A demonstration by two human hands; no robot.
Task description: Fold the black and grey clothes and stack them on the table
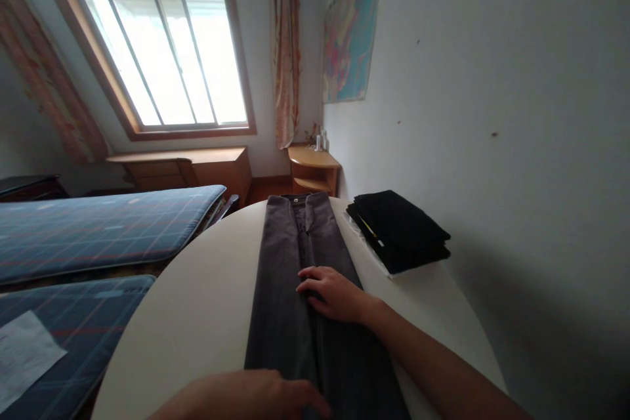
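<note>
A long dark grey garment [280, 275] lies lengthwise on a cream round-edged table [197, 315]. Its two sides meet along a seam or opening down the middle, and a small pale tag shows at its far end. My right hand [335, 292] rests on the cloth beside that middle line, fingers stretched out and a little apart. Nearer to me, my left hand [246, 395] lies low over the garment's left part, with a finger reaching toward the middle. The bottom edge of the picture cuts off some of its fingers. Neither hand shows anything gripped.
A stack of folded black cloth [401, 226] sits on the table's right, near the wall [516, 164]. Left of the table are blue plaid mattresses [98, 230], one with a white paper [29, 351]. Behind stand a corner shelf [315, 156] and a wooden desk [211, 156].
</note>
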